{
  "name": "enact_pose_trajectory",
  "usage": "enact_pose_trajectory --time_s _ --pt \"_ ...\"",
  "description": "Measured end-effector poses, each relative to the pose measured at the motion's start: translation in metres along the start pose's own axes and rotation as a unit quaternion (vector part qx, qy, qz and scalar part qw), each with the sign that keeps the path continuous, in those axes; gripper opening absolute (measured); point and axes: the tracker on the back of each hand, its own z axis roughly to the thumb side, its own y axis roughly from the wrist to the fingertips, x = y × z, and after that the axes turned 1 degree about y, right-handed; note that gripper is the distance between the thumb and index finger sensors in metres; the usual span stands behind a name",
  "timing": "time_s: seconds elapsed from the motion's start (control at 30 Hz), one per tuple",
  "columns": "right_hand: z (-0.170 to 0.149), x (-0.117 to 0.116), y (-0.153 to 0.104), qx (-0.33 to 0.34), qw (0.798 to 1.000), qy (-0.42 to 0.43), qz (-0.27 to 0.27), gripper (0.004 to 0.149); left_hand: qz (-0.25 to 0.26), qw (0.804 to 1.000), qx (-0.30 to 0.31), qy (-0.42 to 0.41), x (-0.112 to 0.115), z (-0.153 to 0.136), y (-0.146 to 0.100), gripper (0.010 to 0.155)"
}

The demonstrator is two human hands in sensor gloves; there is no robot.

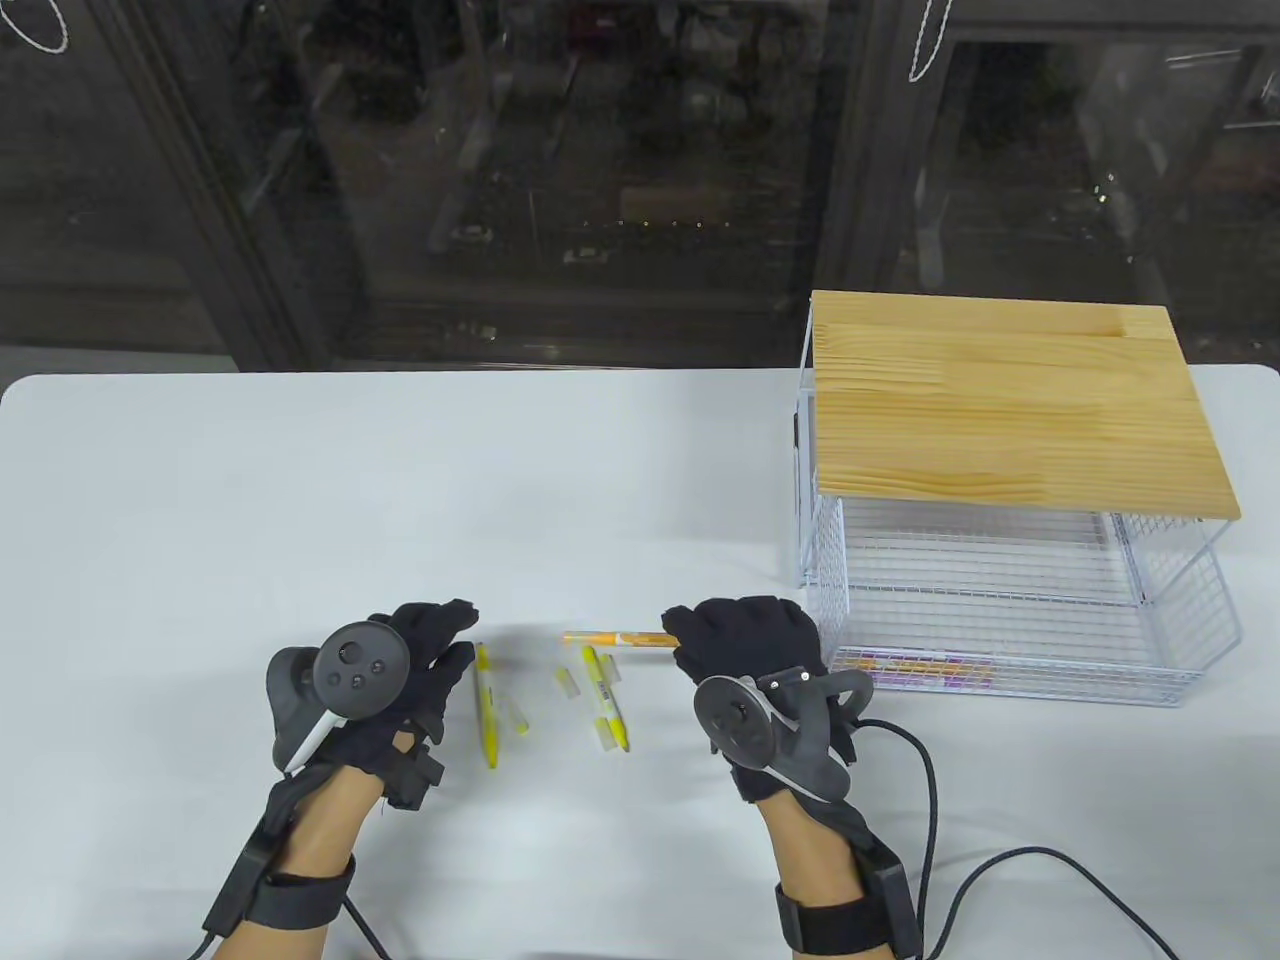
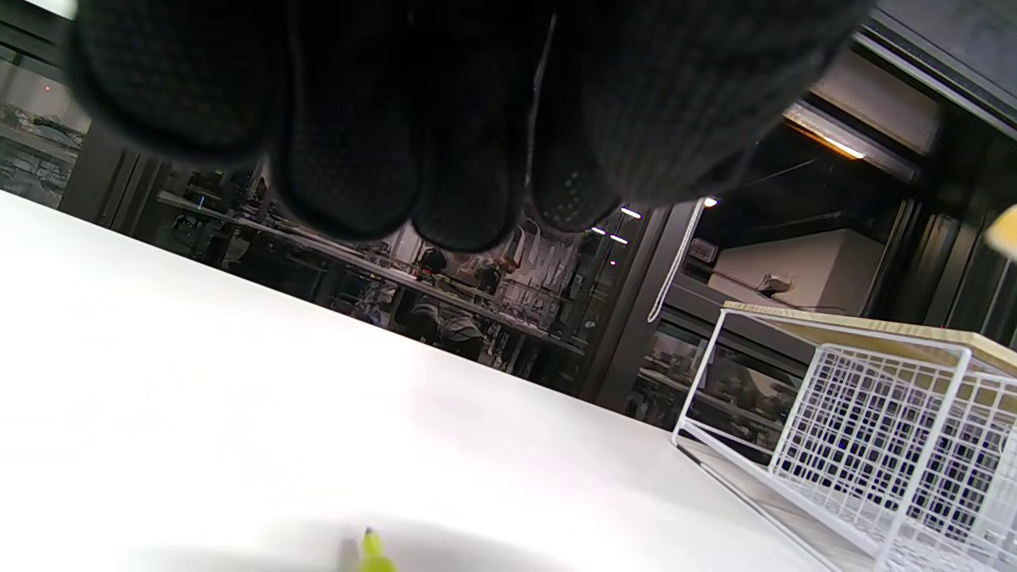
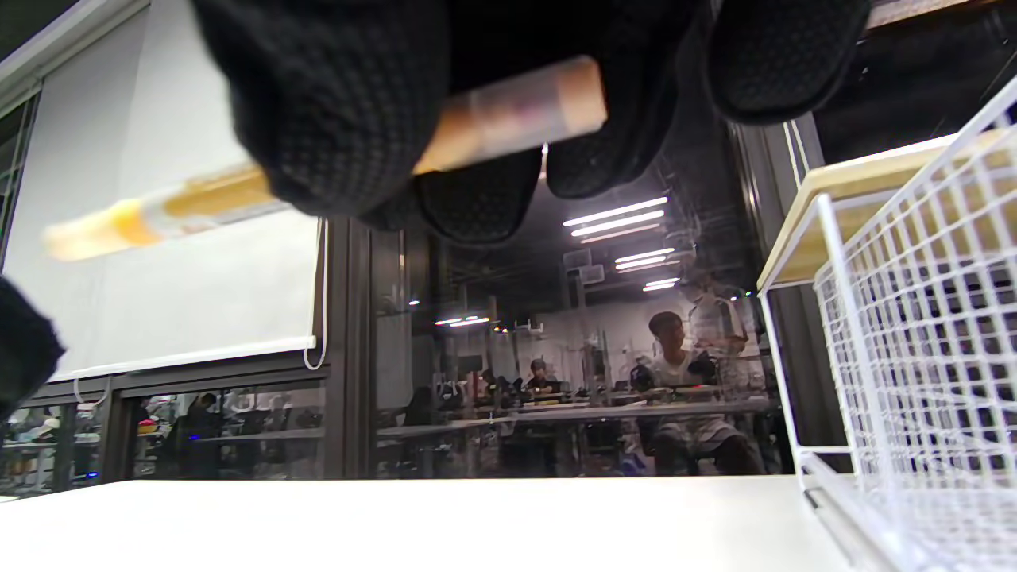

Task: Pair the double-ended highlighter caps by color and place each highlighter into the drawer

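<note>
My right hand (image 1: 740,635) grips an orange highlighter (image 1: 615,637) that points left above the table; in the right wrist view the orange highlighter (image 3: 493,119) runs across under my curled fingers (image 3: 334,103), capped at both ends. My left hand (image 1: 430,650) hovers with relaxed fingers (image 2: 445,183), holding nothing, just left of a yellow highlighter (image 1: 487,705). A second yellow highlighter (image 1: 606,696) lies between the hands. Loose clear caps (image 1: 567,682) lie beside them. The white wire drawer (image 1: 1000,610) stands pulled out at the right, with a capped highlighter (image 1: 915,668) at its front edge.
A wooden top (image 1: 1010,400) covers the drawer's wire frame. The white table (image 1: 400,500) stretches far and left. A black cable (image 1: 1000,860) trails from my right wrist across the near right of the table.
</note>
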Motion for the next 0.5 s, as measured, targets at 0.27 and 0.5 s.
enact_pose_trajectory --time_s 0.27,0.5 --pt "-0.021 0.024 0.008 -0.038 0.999 -0.011 -0.022 0.044 -0.011 1.0 0.002 0.001 0.002 0.001 0.0 0.05" --pt "-0.041 0.036 0.014 -0.072 0.997 -0.015 -0.034 0.044 -0.015 1.0 0.001 -0.002 0.003 0.0 0.0 0.05"
